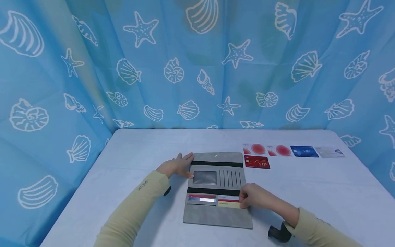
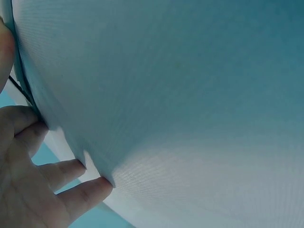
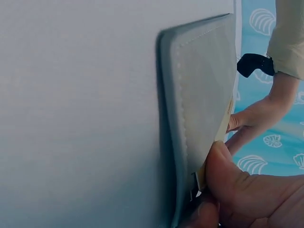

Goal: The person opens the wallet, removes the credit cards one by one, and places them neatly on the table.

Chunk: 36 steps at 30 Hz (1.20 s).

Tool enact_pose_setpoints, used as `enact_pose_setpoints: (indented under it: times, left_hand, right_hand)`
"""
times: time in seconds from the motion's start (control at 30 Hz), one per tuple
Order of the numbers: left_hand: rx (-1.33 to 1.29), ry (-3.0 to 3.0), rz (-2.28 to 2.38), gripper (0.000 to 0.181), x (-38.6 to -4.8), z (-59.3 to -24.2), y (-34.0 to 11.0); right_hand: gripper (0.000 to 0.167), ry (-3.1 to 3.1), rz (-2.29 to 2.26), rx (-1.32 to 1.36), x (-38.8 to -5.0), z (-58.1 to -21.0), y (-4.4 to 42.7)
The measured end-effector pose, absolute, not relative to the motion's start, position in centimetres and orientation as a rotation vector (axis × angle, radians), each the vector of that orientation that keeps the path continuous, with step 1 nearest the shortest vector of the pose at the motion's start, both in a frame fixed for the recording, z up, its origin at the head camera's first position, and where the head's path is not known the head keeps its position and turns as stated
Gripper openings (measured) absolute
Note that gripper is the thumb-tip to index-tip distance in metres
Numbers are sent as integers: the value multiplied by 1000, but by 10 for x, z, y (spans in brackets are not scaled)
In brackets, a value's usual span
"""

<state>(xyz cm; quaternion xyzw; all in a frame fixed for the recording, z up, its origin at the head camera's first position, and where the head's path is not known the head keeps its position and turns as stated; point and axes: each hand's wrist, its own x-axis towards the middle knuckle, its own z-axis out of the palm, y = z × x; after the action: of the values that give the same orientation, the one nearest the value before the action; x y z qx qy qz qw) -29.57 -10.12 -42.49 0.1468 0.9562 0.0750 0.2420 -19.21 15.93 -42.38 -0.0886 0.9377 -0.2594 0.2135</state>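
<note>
1. Nearest you: your pale-yellow sleeves point(image 1: 132, 212), left and right. Black device point(image 1: 279, 234) at your right wrist.
2. Wallet point(image 1: 216, 218): grey, unfolded on the white table point(image 1: 148, 144), between your hands. Bare lower flap faces you.
3. Your right hand point(image 1: 254, 196): at the wallet's right edge, lower half. Thumb and finger clamped on the right end of the yellow card point(image 1: 226, 204), which sits in the lower right pocket. Right wrist view: thumb pressed to it at the wallet's edge.
4. Same pocket, just behind: a red strip point(image 1: 228, 200) with a pale strip above. Print too small to read.
5. Lower left pocket: card edges point(image 1: 202, 197), red above, silvery blue below.
6. Past a black band point(image 1: 213, 191): dark see-through window point(image 1: 205, 177) on the left, row of slots point(image 1: 229, 178) on the right.
7. Your left hand point(image 1: 178, 166): at the wallet's left edge, upper half. Fingers apart, thumb beside the window.
8. Top flap: small snap point(image 1: 216, 156).
9. Red VIP card point(image 1: 257, 162): on the table, just beside the wallet's upper right edge.
10. Behind it, a row, left to right: two white cards with red circles point(image 1: 254, 149), blue card point(image 1: 304, 151), pale card point(image 1: 328, 152).
11. Farthest: blue curtain point(image 1: 197, 92), white shells and starfish.
</note>
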Motion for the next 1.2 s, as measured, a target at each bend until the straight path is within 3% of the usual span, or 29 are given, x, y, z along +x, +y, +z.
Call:
enact_pose_setpoints:
  times: [1.2]
  left_hand:
    - [409,2614,223,89,-299,-429,-102]
  right_hand:
    - [14,2586,-1067,-235,-227,-403,188]
